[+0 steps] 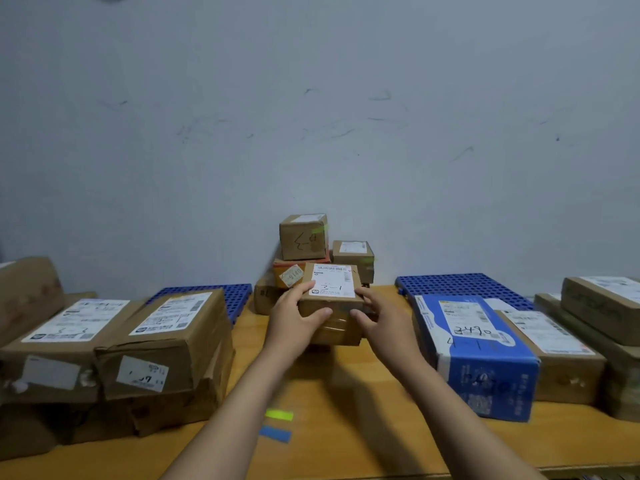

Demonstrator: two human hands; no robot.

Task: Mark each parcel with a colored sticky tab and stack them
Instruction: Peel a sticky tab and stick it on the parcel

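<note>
A small brown cardboard parcel with a white label marked "3-1" is held above the wooden table. My left hand grips its left side and my right hand grips its right side. Behind it, against the wall, stands a pile of small parcels; two of them carry green sticky tabs. A yellow-green tab and a blue tab lie on the table between my forearms.
Large brown boxes fill the table's left side. A blue box marked "3490" and more brown boxes fill the right. Blue perforated plastic pallets lie behind them by the grey wall.
</note>
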